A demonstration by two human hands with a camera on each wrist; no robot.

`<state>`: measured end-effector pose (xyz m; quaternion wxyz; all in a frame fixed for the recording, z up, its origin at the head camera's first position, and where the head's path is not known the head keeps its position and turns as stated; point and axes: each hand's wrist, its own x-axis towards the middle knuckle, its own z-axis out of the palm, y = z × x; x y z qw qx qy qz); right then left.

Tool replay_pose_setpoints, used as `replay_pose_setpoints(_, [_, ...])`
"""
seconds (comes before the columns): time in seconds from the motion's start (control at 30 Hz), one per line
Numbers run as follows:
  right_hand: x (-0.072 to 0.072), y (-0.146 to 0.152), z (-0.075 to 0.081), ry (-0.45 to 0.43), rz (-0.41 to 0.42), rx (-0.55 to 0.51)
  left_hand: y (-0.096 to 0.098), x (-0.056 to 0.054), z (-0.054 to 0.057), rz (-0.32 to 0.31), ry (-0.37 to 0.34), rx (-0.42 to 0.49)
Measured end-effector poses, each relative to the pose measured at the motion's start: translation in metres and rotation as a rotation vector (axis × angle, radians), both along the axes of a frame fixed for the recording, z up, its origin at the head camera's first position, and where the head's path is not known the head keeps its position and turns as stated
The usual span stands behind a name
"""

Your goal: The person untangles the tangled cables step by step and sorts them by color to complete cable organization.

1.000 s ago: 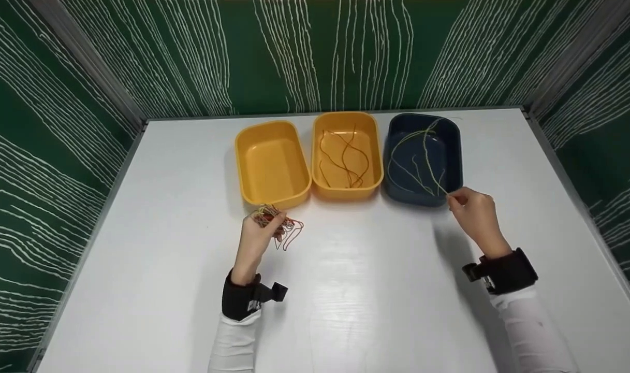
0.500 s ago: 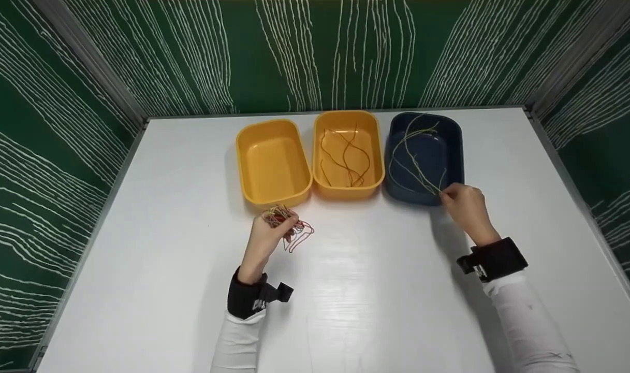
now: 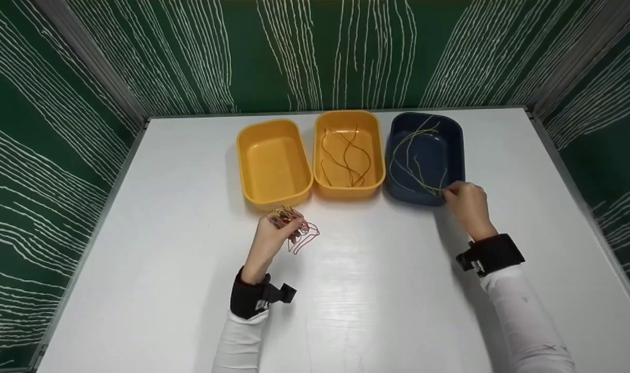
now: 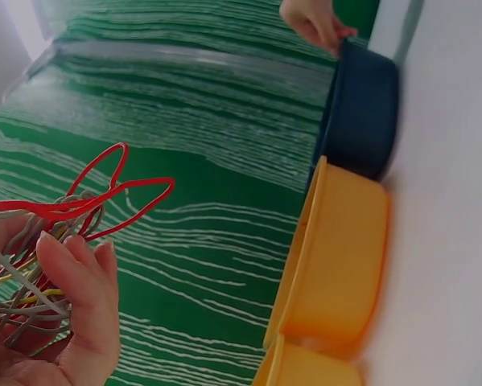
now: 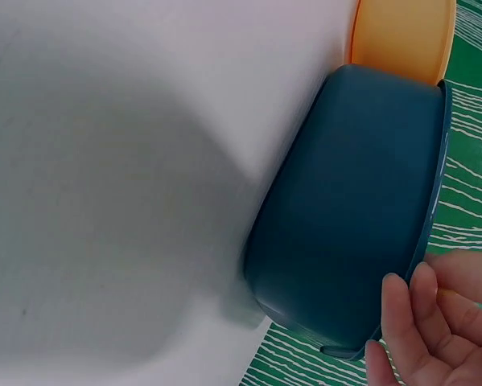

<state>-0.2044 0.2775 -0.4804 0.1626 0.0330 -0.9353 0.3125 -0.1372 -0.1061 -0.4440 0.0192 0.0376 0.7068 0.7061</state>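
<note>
One white desk (image 3: 377,290) bears a left yellow tub (image 3: 273,171), a middle yellow tub (image 3: 347,193) and a navy tub (image 3: 414,198), side by side. Your left hand (image 3: 265,239) grips a tangled wire bundle (image 3: 282,217) just in front of the left yellow tub; your right hand (image 3: 469,206), at the navy tub's near right corner, pinches a yellow-green strand (image 3: 429,189) trailing inside. These wires look light, springy and prone to snagging, so hold the bundle loosely and pinch strands near a free end.
</note>
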Motion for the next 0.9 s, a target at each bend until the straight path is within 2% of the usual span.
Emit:
replay_pose_setpoints(0.2, [0.001, -0.002, 0.0, 0.009, -0.017, 0.014, 0.003, 0.0, -0.002, -0.033, 0.009, 0.005])
replay_pose_setpoints(0.37, [0.006, -0.004, 0.004, 0.055, -0.025, 0.019, 0.004, 0.001, -0.001, -0.063, 0.0, 0.007])
replay_pose_setpoints(0.5, [0.011, -0.009, 0.009, 0.119, -0.013, 0.018, 0.007, 0.002, 0.004, -0.085, -0.008, -0.013])
replay_pose_setpoints(0.57, [0.013, -0.014, 0.012, 0.157, -0.005, 0.016, 0.009, 0.004, 0.01, -0.09, -0.002, -0.031])
replay_pose_setpoints(0.73, [0.018, -0.031, 0.022, 0.205, 0.052, -0.018, 0.016, 0.011, 0.024, -0.116, 0.006, -0.057])
replay_pose_setpoints(0.9, [0.026, -0.054, 0.032, 0.215, 0.144, -0.083, 0.02, 0.012, 0.025, -0.14, -0.004, -0.059])
